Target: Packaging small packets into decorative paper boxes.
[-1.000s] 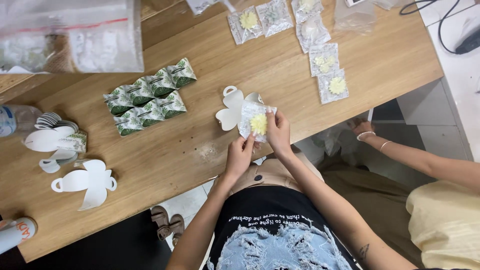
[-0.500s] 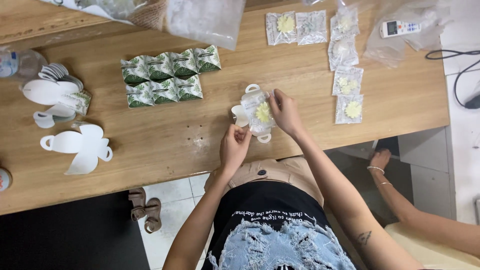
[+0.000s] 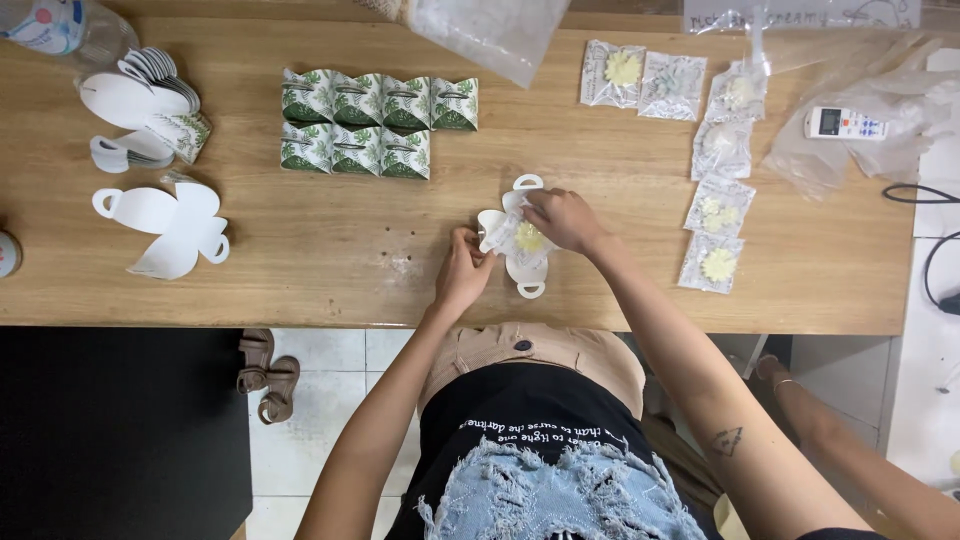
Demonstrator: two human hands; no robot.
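Observation:
My left hand (image 3: 462, 272) and my right hand (image 3: 562, 219) both pinch a small clear packet (image 3: 518, 238) with a yellow flower-shaped piece inside. The packet lies on a flat white die-cut box blank (image 3: 526, 275) with looped handles, near the front edge of the wooden table (image 3: 330, 260). My left fingers grip the packet's left edge, my right fingers its upper right edge.
Several folded green leaf-print boxes (image 3: 375, 122) sit in two rows at the back. White blanks (image 3: 165, 222) and a stack (image 3: 140, 100) lie at the left. More clear packets (image 3: 715, 205) line the right, near a white remote (image 3: 845, 124) in plastic. Another person's foot (image 3: 775, 372) shows below the table.
The view has shifted, so the table sits lower and more central. Both hands stay on the packet over the blank; the right hand has moved slightly toward its top edge.

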